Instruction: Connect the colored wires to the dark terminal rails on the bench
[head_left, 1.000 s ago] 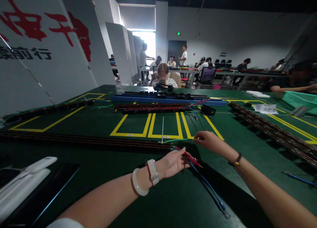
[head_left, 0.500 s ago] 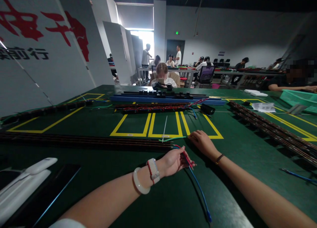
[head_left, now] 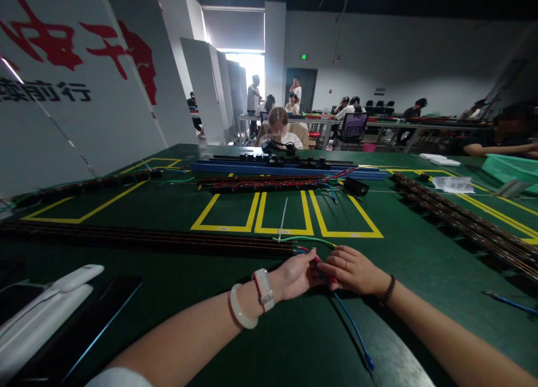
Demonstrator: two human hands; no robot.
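From the right end of a long dark rail [head_left: 168,238] come red, blue and green-yellow wires. My left hand [head_left: 296,275], palm turned up, is closed round the red wire [head_left: 318,259] and the blue wire [head_left: 353,325], whose loose end lies on the table toward me. My right hand [head_left: 353,269] meets it from the right, fingers closed over the same wires. Into its fingers also runs the green-yellow wire [head_left: 313,239], curving up from the rail's end. The fingertips partly hide the wires between the two hands.
Dark strips [head_left: 462,224] lie at right, with a blue wire [head_left: 510,303] nearer me. Blue rails [head_left: 290,167] and a red-wired bundle [head_left: 269,183] lie across the back. A dark flat device [head_left: 105,320] is at lower left, a green basket [head_left: 510,171] at far right. A person sits opposite.
My right hand has come down and toward me, joining my left hand at the wires and bringing the green-yellow wire's end along. My left hand stays on the red and blue wires.
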